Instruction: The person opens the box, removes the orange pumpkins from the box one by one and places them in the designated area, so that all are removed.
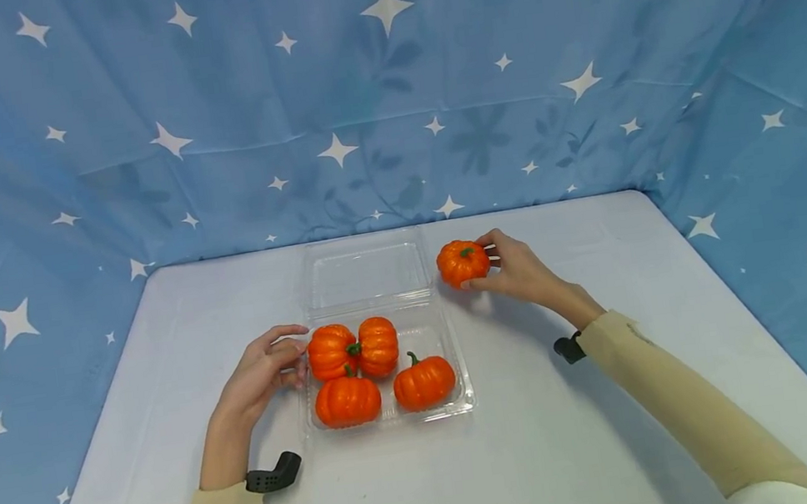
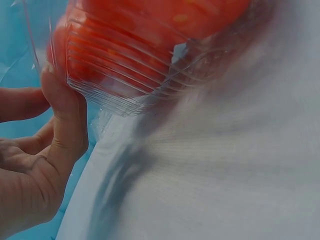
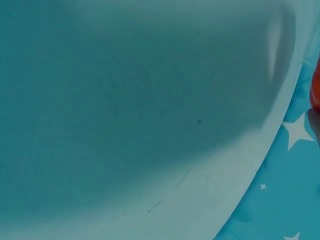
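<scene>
In the head view, my right hand point(image 1: 514, 266) grips a small orange toy pumpkin point(image 1: 461, 266) between thumb and fingers, right of the open lid. At the far right edge of the right wrist view, only a sliver of that pumpkin point(image 3: 316, 87) and a fingertip show. A clear plastic clamshell box point(image 1: 465, 402) holds several more toy pumpkins, including one at its front right point(image 1: 424, 383). My left hand point(image 1: 261, 374) rests against the box's left side with loosely bent fingers. The left wrist view shows a fingertip touching the ridged wall point(image 2: 120, 102).
The box's transparent lid point(image 1: 368, 273) lies folded back flat behind it. A white-covered table point(image 1: 549, 453) bears everything. Blue curtains with white stars point(image 1: 352, 82) stand along the back and both sides. Black wrist cameras point(image 1: 274, 475) sit at both cuffs.
</scene>
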`<state>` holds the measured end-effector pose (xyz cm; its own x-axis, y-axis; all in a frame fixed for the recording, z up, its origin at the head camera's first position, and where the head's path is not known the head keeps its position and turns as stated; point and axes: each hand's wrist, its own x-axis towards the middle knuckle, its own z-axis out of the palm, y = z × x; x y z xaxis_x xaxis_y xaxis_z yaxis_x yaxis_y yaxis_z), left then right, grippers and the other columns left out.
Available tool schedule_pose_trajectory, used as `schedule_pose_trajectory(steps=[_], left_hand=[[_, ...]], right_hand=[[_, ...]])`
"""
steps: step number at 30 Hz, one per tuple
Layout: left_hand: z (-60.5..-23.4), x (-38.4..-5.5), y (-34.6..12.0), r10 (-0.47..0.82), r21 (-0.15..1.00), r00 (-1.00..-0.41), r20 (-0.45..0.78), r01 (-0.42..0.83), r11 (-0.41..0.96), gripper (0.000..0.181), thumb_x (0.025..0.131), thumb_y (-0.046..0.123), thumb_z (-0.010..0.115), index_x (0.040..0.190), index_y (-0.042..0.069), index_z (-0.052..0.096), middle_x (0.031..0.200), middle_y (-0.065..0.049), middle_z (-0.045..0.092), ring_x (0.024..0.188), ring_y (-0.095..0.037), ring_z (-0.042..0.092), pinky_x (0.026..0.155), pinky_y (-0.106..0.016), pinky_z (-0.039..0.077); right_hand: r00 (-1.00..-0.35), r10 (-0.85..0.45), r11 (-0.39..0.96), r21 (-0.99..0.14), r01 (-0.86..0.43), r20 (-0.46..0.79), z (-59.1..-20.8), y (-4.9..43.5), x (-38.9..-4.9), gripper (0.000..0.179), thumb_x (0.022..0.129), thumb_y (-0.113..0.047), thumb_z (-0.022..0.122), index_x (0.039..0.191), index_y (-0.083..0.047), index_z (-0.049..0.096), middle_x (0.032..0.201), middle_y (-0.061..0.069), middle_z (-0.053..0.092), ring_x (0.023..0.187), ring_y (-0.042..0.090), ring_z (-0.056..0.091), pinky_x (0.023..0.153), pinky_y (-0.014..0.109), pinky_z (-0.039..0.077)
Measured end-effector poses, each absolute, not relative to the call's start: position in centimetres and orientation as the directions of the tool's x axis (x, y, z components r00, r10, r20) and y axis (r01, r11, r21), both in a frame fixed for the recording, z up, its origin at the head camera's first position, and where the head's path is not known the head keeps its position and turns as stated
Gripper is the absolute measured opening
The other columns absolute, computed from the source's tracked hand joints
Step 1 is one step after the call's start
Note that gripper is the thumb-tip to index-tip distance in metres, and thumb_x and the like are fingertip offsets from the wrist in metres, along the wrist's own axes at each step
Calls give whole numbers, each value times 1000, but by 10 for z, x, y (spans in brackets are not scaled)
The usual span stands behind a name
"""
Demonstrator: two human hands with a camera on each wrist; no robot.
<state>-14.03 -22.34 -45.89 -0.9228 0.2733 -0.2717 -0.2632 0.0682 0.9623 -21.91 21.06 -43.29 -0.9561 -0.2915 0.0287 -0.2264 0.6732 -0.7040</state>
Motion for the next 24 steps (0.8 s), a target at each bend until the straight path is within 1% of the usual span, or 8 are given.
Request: schedule_pose_trajectory(steps=[8,17,24], left_hand=[[-457,-140,-225,282,965,-923,-261,-252,68,41,105,7,49,142,-8,41,79,-1,63,65,-13,57,60,-26,56],[-458,-141,-225,280,964,-923,-264,-257,64,40,104,6,48,142,-6,42,78,-2,62,65,-13,57,59,-26,56],[-458,-140,-225,279,964,-923,-264,-260,54,41,104,6,50,141,-8,41,78,-1,61,64,-13,57,59,-25,56]], right_hand=[[-968,-250,696,-695,-183,5,-442,214,-235,73,83,-28,88,133,4,45,135,25,56,125,44,60,102,54,53],[-977,-209,728,-672,-134,-32,-444,217,-245,71,83,-28,86,131,6,45,132,27,57,123,43,59,103,54,52],[-980,-194,740,-663,-115,-47,-448,216,-250,72,83,-27,87,131,5,46,132,27,57,124,43,58,105,54,51]])
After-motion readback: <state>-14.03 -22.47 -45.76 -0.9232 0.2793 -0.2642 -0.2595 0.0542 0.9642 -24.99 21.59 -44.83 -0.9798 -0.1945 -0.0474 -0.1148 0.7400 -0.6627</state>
